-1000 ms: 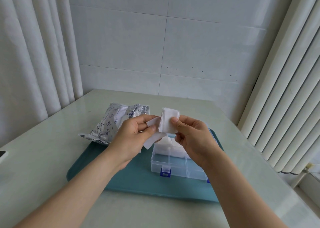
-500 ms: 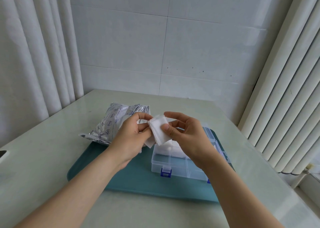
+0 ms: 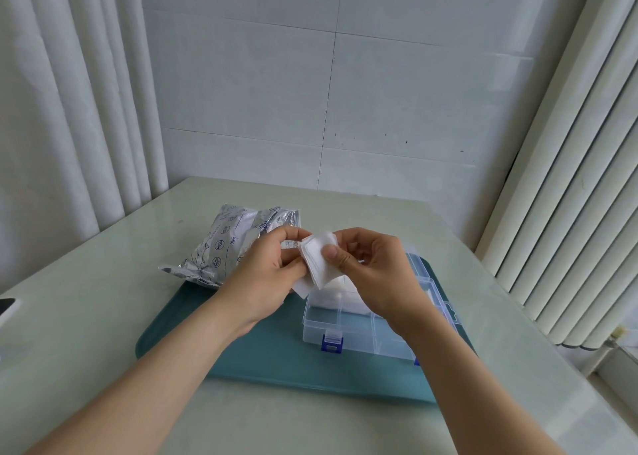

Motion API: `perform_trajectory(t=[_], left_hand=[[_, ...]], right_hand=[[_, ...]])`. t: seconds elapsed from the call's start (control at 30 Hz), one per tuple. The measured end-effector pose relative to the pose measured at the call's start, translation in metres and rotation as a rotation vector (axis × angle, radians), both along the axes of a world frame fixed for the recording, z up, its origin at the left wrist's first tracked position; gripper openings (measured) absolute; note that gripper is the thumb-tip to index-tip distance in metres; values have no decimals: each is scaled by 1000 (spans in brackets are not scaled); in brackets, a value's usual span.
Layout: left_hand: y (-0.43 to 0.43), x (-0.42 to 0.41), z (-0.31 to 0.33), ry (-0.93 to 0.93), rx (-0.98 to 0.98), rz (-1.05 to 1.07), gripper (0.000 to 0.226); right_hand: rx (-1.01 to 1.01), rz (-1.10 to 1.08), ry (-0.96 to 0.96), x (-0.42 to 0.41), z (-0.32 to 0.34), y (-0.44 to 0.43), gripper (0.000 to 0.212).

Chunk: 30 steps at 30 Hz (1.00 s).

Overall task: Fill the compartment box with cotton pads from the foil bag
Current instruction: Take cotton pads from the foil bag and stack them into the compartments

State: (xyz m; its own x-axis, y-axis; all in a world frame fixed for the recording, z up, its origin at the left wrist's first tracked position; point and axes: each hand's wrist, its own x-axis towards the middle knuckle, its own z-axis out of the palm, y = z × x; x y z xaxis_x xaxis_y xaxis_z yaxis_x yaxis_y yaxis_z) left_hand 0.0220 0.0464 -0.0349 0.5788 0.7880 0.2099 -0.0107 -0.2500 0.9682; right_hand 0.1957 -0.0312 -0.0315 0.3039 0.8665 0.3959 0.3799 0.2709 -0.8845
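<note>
Right hand (image 3: 373,271) has brought its cotton pads (image 3: 319,264) against left hand (image 3: 266,275).

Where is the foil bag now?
In the head view, the foil bag lies left of centre, behind the left hand, at the far-left corner of the teal tray.

Your left hand (image 3: 266,282) and right hand (image 3: 374,276), pinching cotton pads (image 3: 319,264), hang over the compartment box's (image 3: 359,339) far cells and cover them. Its near-left cells lie open from above. The foil bag (image 3: 224,247) blocks the tray's (image 3: 248,358) far-left corner.
</note>
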Motion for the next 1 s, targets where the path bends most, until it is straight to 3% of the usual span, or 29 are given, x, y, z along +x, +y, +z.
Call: perform_trajectory(t=[0.23, 0.33, 0.47, 0.57, 0.7, 0.9, 1.0], left_hand=[[-4, 0, 1, -56, -24, 71, 14], [-5, 1, 1, -83, -59, 129, 15], [-4, 2, 0, -127, -160, 133, 14], [-1, 3, -1, -165, -258, 78, 11], [-1, 3, 1, -281, -394, -27, 20], [-2, 4, 5, -350, -432, -149, 38], [-4, 3, 4, -328, -354, -199, 35]], right_hand=[[13, -45, 320, 4, 5, -2, 16], [-45, 87, 500, 5, 8, -4, 13], [-150, 190, 430, -2, 4, -4, 15], [-146, 87, 373, -11, 4, -3, 23], [-88, -19, 285, -9, 7, -5, 19], [-58, -71, 236, -11, 9, -6, 26], [-23, -120, 128, -12, 6, -4, 32]])
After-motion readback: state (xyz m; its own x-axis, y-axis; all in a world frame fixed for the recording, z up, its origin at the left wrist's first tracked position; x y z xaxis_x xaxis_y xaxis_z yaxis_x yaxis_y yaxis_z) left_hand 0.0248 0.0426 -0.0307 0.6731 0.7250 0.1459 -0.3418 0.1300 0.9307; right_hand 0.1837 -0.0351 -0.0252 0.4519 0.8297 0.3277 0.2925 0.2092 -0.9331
